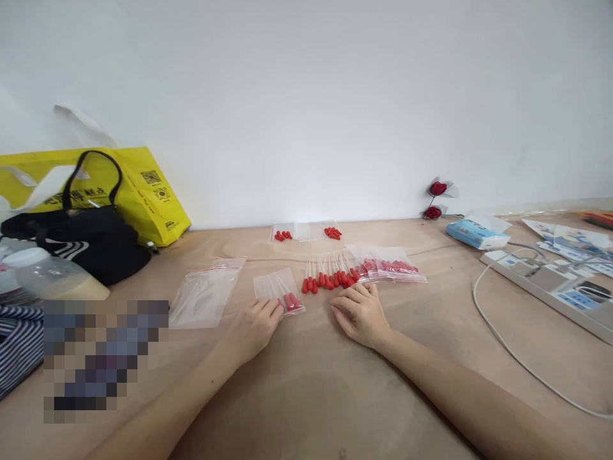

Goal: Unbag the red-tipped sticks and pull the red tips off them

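Note:
My left hand (257,324) rests with curled fingers on the lower left edge of a small clear zip bag (272,283). A few red-bulbed droppers (290,301) lie inside that bag. To its right is a row of loose droppers (329,279), red rubber bulbs toward me and thin clear stems pointing away. My right hand (361,314) is closed at the right end of this row, its fingertips at a red bulb and partly hidden by the hand itself. Filled zip bags (390,265) of red-bulbed droppers lie just beyond it.
Flat clear zip bags (208,294) lie at left. More bagged droppers (333,234) are against the wall. A yellow bag (163,191), black bag (105,243) and plastic jar (62,275) stand left. At right are a tissue pack (476,234), power strip (550,284) and white cable (498,348).

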Tool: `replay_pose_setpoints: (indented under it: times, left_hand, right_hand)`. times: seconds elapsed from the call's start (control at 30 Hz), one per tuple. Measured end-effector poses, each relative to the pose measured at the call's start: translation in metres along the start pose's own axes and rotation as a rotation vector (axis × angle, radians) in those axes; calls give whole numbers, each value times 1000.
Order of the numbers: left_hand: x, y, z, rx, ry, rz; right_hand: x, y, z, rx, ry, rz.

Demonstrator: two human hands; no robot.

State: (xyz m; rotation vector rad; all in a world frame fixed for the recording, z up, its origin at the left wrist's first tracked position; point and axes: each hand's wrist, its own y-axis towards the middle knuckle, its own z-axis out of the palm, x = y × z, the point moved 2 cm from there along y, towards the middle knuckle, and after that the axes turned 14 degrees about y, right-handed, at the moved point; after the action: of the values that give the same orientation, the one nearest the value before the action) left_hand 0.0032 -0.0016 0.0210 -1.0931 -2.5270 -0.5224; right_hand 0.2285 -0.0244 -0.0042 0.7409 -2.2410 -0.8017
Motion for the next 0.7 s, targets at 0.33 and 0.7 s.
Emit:
replay_pose_setpoints:
  times: [0.33,0.7]
  left_hand:
    - [-35,26,-12,110,-432,-217]
    - [-58,16,-16,-237,-354,-245]
  right_hand:
    - [16,-6,3,178,88,214]
    - [10,-8,3,129,47,60]
